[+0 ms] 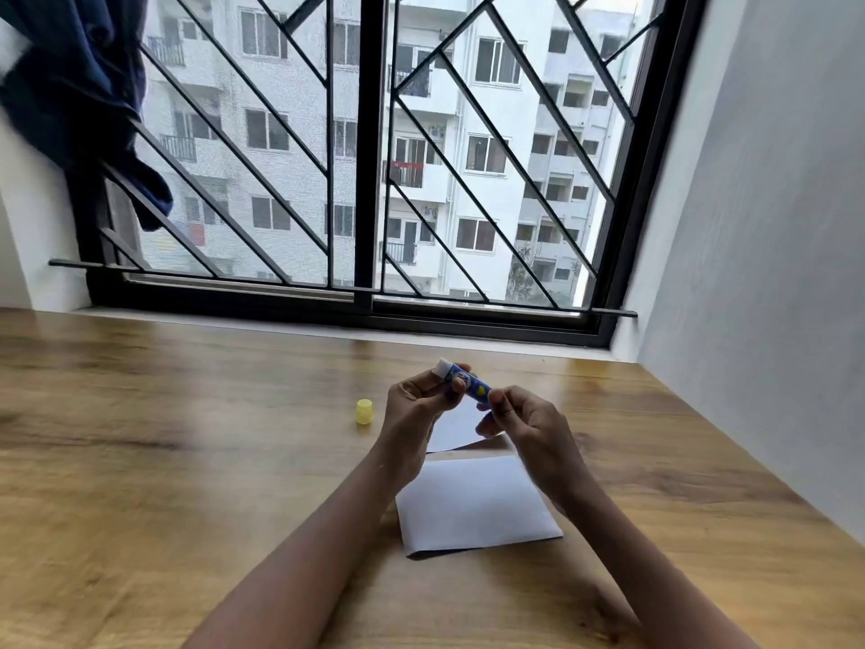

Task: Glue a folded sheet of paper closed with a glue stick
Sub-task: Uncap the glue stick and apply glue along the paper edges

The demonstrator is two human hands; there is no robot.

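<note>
Glue stick (465, 384) is pinched by left hand (412, 419) fingers near the tip and right hand (529, 428) fingers at the base, so overtwisting might snap glue onto the paper (477, 503).

the glue stick (476, 388) shows only in parts: fingers of the left hand (414, 414) cover its upper body, and the right hand (524, 428) hides its lower end. its label is too blurred to read. hands and wrists cover the middle of the paper (472, 503). the bottom edge cuts off both forearms, and the top and left edges cut the curtain (70, 86).
</note>
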